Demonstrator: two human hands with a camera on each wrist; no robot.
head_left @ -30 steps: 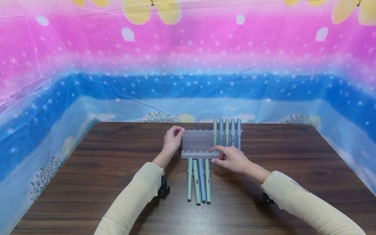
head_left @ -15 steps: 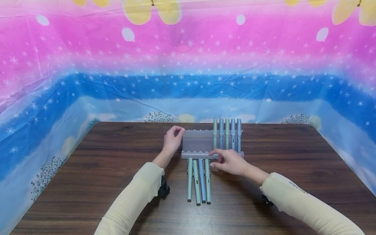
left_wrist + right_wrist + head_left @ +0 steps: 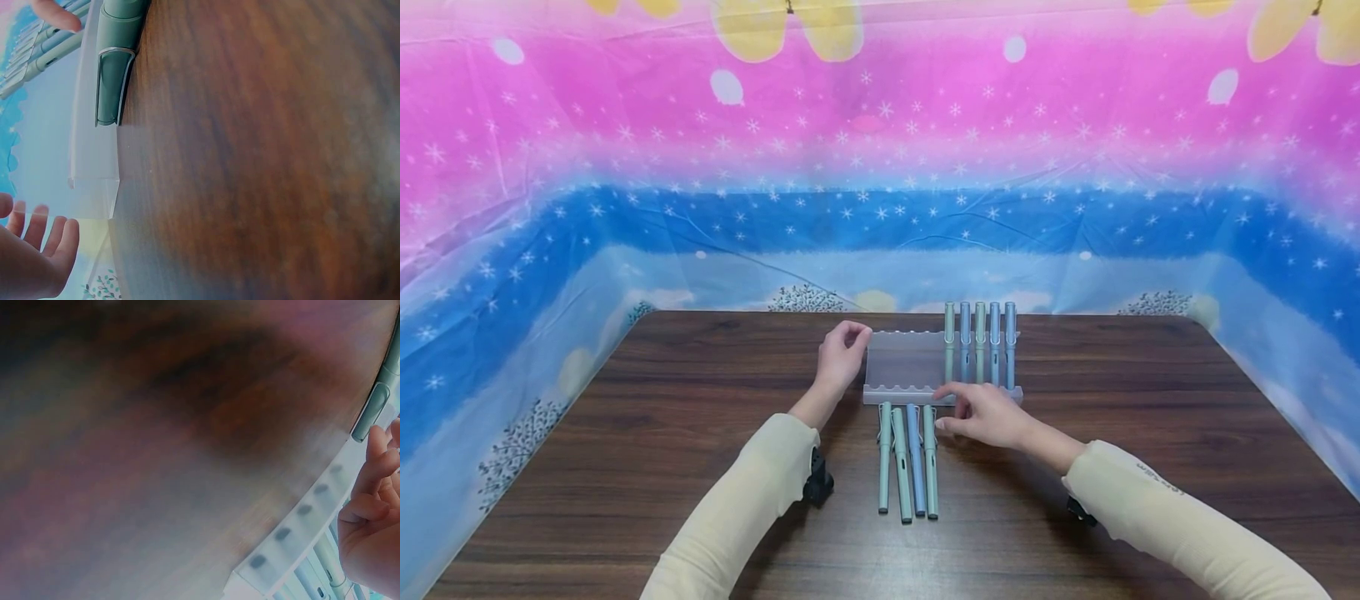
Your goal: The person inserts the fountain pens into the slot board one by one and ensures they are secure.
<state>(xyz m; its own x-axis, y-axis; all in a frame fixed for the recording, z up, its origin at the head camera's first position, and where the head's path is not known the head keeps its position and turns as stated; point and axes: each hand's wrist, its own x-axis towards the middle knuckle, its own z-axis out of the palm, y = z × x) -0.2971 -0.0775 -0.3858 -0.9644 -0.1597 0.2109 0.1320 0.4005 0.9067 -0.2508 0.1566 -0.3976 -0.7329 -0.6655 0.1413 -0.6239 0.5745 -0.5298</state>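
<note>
In the head view, a clear pen rack (image 3: 904, 360) with scalloped edges stands at the middle of the table. My left hand (image 3: 841, 360) pinches its far left corner between thumb and index finger; the left wrist view has the other fingers (image 3: 70, 240) loosely spread. Several green and blue capped pens (image 3: 980, 342) lean side by side in the rack's right part. In front of the rack lie three green pens (image 3: 901, 467) and a blue pen (image 3: 915, 462), clips toward it. Beside the rightmost one, my right hand (image 3: 992, 414) holds nothing, index finger at the rack's front lip, thumb apart.
The dark wooden table (image 3: 700, 375) extends to both sides of the rack. A patterned pink and blue cloth (image 3: 880, 208) hangs behind and around it. Small black cameras (image 3: 817, 479) are strapped at both wrists.
My right hand has drawn slightly back toward the body, its index fingertip moving left along the rack's front and its thumb lowering. The left hand, rack and pens stay where they were.
</note>
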